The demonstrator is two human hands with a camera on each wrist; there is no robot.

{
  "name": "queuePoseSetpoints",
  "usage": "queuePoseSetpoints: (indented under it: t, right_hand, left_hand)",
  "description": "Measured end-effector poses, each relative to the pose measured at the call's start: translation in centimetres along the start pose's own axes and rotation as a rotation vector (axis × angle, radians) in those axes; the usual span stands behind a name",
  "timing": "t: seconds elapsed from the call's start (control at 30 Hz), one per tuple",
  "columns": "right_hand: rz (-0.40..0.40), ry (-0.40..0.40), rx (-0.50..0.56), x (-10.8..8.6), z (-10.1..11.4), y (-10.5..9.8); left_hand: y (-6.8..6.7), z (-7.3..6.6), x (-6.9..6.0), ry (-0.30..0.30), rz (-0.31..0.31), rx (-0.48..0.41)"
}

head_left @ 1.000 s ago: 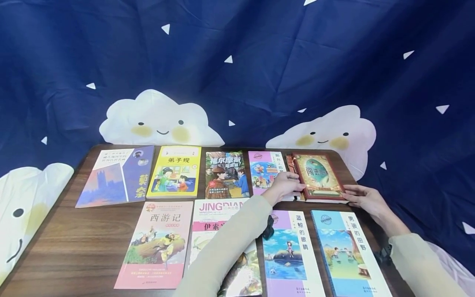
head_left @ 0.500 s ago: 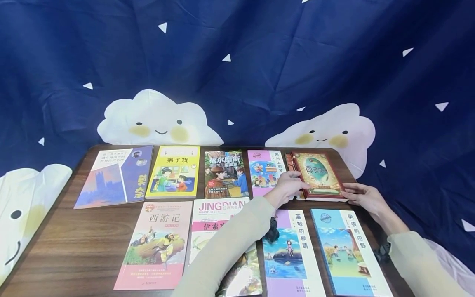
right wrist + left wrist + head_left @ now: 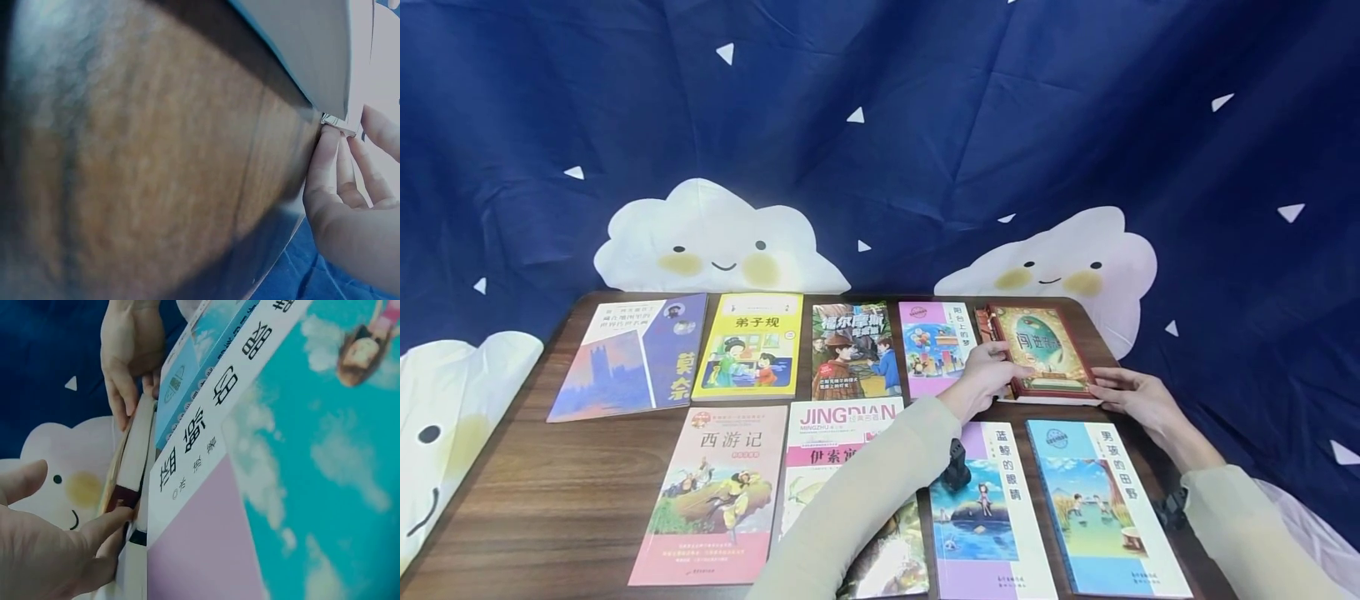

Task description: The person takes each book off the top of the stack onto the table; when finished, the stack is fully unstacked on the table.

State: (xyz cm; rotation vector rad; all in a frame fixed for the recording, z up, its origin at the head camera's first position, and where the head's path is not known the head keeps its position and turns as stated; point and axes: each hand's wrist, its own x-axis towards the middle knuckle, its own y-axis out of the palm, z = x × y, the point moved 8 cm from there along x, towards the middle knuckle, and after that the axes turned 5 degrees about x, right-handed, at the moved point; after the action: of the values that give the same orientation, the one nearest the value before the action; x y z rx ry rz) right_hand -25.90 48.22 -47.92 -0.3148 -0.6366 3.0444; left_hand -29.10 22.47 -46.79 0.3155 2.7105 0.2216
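A hardcover book (image 3: 1048,354) with a brown-red border and a green oval on its cover lies at the table's back right. Part of another book (image 3: 988,327) shows along its left side, seemingly underneath. My left hand (image 3: 981,381) is at the lower left of the hardcover. In the left wrist view, its fingers (image 3: 103,534) touch the spine end while the thumb stands apart. At the lower right corner, my right hand (image 3: 1138,406) touches the book edge with extended fingers. The right wrist view shows those fingers (image 3: 325,159) against the edge.
More books lie in two rows on the brown table (image 3: 542,508). A purple-white book (image 3: 934,350) sits just left of the hardcover. Nearer are another purple book (image 3: 988,508) and a blue one (image 3: 1097,500). A blue cloud-print curtain (image 3: 880,150) hangs behind.
Both hands stay at the hardcover book with only tiny shifts of the fingers. The whole head view drifts slightly. The books keep their places.
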Motion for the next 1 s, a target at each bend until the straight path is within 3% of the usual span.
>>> queuePoseSetpoints:
  t: [0.23,0.4,0.8,1.0]
  right_hand:
    - [-0.003,0.001,-0.012,0.19,-0.09,-0.11]
    - [0.002,0.01,-0.004,0.2,-0.19,-0.18]
    - [0.007,0.03,0.021,0.14,-0.42,-0.24]
    - [0.019,0.05,0.035,-0.05,-0.49,0.1]
  left_hand:
    - [0.09,0.08,-0.21,-0.029,-0.027,0.091]
    - [0.22,0.12,-0.5,-0.036,-0.065,0.071]
    - [0.32,0.08,-0.06,0.005,-0.05,-0.061]
    - [-0.04,-0.16,-0.03,0.057,-0.103,0.028]
